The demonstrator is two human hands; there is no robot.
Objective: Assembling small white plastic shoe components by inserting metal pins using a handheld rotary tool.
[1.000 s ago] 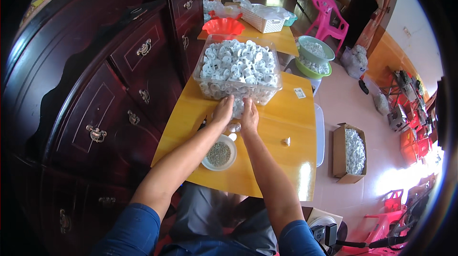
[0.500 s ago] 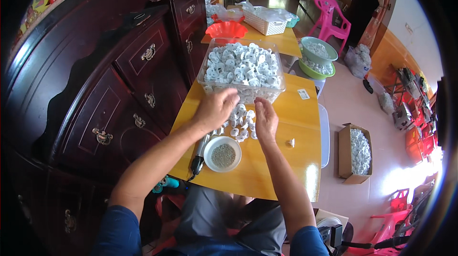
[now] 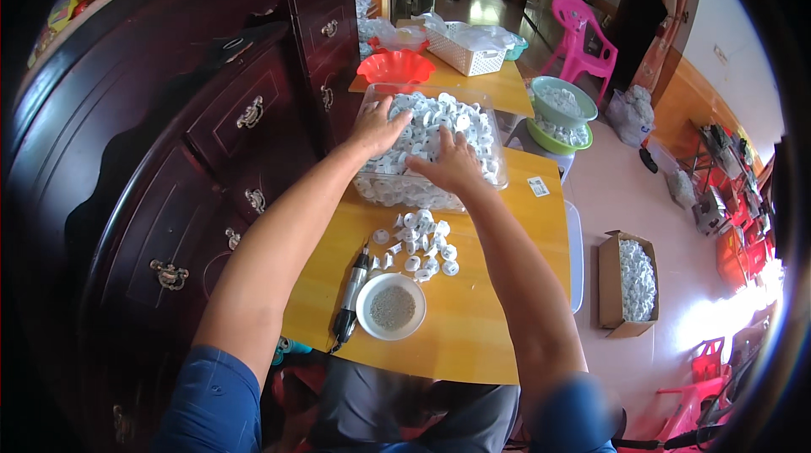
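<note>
My left hand (image 3: 380, 126) reaches over the left side of a clear plastic bin (image 3: 500, 173), fingers spread at the heap of small white plastic parts (image 3: 460, 118) inside. Over the near right part of the same heap lies my right hand (image 3: 456, 166), fingers apart and touching the parts. Neither hand visibly grips one. Nearer to me, a loose pile of white parts (image 3: 424, 242) rests on the yellow table (image 3: 473, 318). A white bowl (image 3: 364, 318) of tiny grey metal pieces stands below it, with a pen-shaped electric screwdriver (image 3: 351, 291) to its left.
A dark wooden cabinet (image 3: 211, 166) borders the table on the left. Beyond the bin are a red scalloped bowl (image 3: 397, 69) and a white basket (image 3: 460, 49). Filled basins (image 3: 562, 98) stand at the right, a cardboard box (image 3: 610, 284) of white parts on the floor.
Both hands have moved forward from above the near pile into the bin, and their fingers have spread. The single part at the table's right no longer shows; my right forearm now crosses there.
</note>
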